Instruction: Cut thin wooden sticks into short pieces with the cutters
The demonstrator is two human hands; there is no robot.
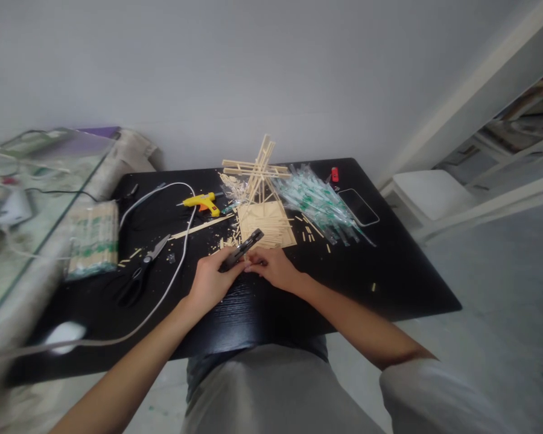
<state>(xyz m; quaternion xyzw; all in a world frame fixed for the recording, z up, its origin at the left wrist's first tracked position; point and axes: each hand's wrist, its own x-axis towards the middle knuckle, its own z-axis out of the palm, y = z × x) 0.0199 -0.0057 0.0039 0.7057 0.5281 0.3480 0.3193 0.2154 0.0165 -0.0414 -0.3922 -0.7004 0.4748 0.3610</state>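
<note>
My left hand [210,280] is closed round a dark elongated hand tool [245,246], which slants up to the right; its exact kind is unclear. Close beside it, my right hand [276,270] is closed in a pinch. A small pale piece [247,258] shows between the fingertips of both hands, looking like a bit of wooden stick. Just beyond the hands lies a square wooden board [289,236] with many loose thin sticks [266,228] on it. A windmill-like stick model [259,175] with crossed blades stands at the board's back.
On the left are a yellow glue gun [206,202], black scissors [142,271], a white cable [176,265] and a packed bundle of sticks [93,238]. Wrapped packets [321,202], a phone [358,207] and a red object [335,175] lie right. Stick offcuts [308,234] are scattered about.
</note>
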